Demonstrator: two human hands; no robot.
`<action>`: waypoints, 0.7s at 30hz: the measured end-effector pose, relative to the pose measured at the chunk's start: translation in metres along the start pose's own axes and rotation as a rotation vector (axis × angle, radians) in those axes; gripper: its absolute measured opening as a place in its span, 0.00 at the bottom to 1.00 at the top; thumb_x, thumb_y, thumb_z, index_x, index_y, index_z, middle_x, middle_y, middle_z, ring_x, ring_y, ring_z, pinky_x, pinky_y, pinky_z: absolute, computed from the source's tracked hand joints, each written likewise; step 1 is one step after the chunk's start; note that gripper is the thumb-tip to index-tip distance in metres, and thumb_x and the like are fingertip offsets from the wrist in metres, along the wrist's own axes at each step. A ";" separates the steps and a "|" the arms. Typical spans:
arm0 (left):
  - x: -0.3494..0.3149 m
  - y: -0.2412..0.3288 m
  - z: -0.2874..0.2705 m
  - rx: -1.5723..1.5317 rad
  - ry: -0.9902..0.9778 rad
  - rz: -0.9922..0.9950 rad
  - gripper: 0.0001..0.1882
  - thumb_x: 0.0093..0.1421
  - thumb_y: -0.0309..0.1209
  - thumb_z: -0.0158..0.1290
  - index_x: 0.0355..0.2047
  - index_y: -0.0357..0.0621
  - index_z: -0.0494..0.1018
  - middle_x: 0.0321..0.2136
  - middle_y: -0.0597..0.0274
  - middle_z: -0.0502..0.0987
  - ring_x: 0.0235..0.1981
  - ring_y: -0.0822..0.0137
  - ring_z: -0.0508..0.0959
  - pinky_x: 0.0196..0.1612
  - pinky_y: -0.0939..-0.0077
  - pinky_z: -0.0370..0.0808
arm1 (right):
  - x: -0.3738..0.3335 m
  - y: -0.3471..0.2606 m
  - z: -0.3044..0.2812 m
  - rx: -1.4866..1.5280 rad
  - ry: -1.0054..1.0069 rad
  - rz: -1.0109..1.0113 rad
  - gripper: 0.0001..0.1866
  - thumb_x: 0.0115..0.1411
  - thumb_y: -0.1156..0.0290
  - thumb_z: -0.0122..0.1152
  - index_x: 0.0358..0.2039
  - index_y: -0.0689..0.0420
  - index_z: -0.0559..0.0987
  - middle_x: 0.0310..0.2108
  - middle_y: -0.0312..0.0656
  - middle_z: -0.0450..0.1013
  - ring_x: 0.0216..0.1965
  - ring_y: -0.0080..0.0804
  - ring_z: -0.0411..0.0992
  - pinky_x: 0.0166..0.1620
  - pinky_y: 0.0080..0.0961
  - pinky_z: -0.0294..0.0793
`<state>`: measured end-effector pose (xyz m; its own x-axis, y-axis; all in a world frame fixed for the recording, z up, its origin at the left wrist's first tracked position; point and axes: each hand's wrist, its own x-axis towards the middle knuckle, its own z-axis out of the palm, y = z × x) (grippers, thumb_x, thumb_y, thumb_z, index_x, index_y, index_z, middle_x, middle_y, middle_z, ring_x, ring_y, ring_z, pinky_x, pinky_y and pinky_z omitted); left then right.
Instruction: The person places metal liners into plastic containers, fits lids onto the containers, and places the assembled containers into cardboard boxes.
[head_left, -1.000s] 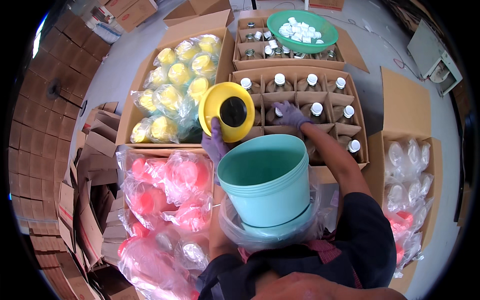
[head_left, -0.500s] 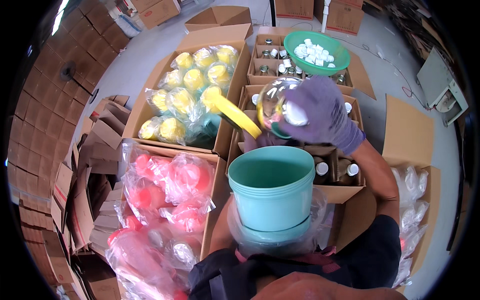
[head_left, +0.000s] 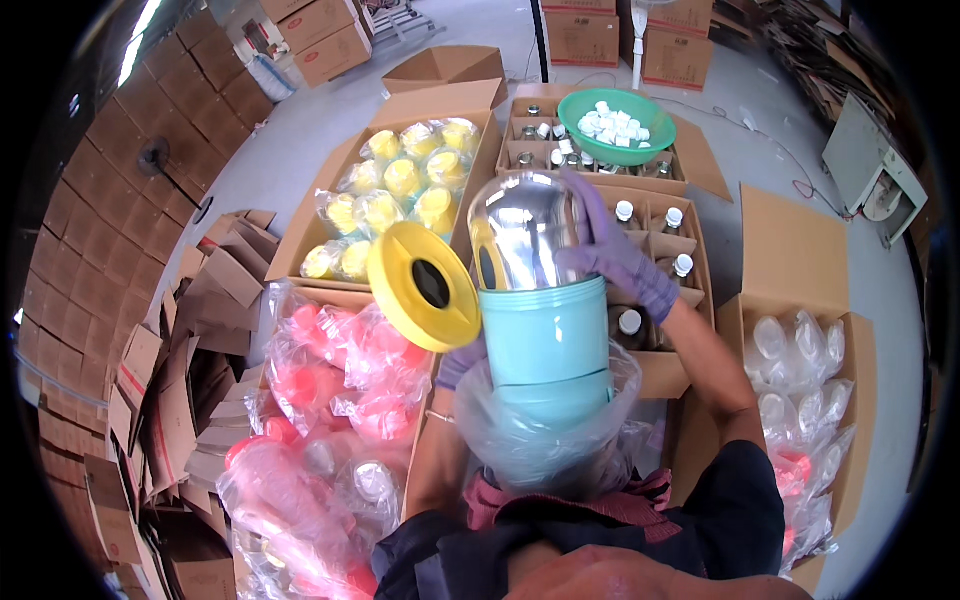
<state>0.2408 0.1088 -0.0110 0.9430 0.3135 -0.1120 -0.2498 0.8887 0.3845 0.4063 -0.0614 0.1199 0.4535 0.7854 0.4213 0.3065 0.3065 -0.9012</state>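
A shiny silver flask liner (head_left: 525, 225), rounded end up, sits in the mouth of the turquoise flask shell (head_left: 548, 335). My right hand (head_left: 610, 250), in a purple glove, is closed round the liner's right side. The shell stands upright before my chest, its lower part wrapped in a clear plastic bag (head_left: 540, 435). To its left, a yellow ring-shaped collar (head_left: 455, 310) with a dark round centre is tilted up. My gloved left hand (head_left: 463, 365) grips the collar's lower edge beside the shell, most of its fingers hidden.
Left are cartons of bagged yellow-topped pieces (head_left: 402, 178) and bagged pink pieces (head_left: 375, 345). Ahead, a divided carton holds white-capped bottles (head_left: 672, 220); behind it, a green basin (head_left: 650, 150) contains white caps. Bagged pieces (head_left: 800, 400) fill a right carton. Flattened cardboard (head_left: 190, 350) lies far left.
The silver liner has come down from above onto the shell's mouth, with my right hand on it. My left hand and the yellow collar have moved left and nearer.
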 end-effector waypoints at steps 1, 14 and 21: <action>-0.010 -0.007 -0.005 -0.031 0.019 -0.021 0.25 0.65 0.44 0.48 0.56 0.40 0.66 0.47 0.55 0.75 0.47 0.63 0.76 0.48 0.67 0.76 | -0.011 0.011 0.005 0.049 -0.016 -0.011 0.52 0.48 0.61 0.76 0.67 0.52 0.53 0.62 0.41 0.56 0.59 0.30 0.60 0.58 0.25 0.65; -0.083 0.069 0.024 0.111 0.138 0.599 0.22 0.67 0.40 0.50 0.55 0.39 0.67 0.51 0.56 0.74 0.51 0.63 0.76 0.55 0.68 0.74 | 0.024 -0.014 0.018 -0.500 -0.884 0.434 0.15 0.59 0.63 0.61 0.45 0.56 0.81 0.38 0.36 0.78 0.42 0.23 0.74 0.46 0.22 0.71; -0.078 0.076 0.129 1.825 -0.157 0.914 0.25 0.51 0.46 0.65 0.42 0.41 0.77 0.32 0.59 0.78 0.33 0.62 0.78 0.37 0.68 0.74 | -0.026 0.044 0.038 0.443 0.146 0.252 0.27 0.68 0.50 0.44 0.57 0.59 0.70 0.52 0.44 0.71 0.51 0.32 0.70 0.54 0.31 0.69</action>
<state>0.1763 0.1083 0.1449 0.7295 0.2661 0.6301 -0.1925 -0.8041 0.5625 0.3760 -0.0484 0.0656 0.5890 0.7905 0.1676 -0.1954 0.3406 -0.9197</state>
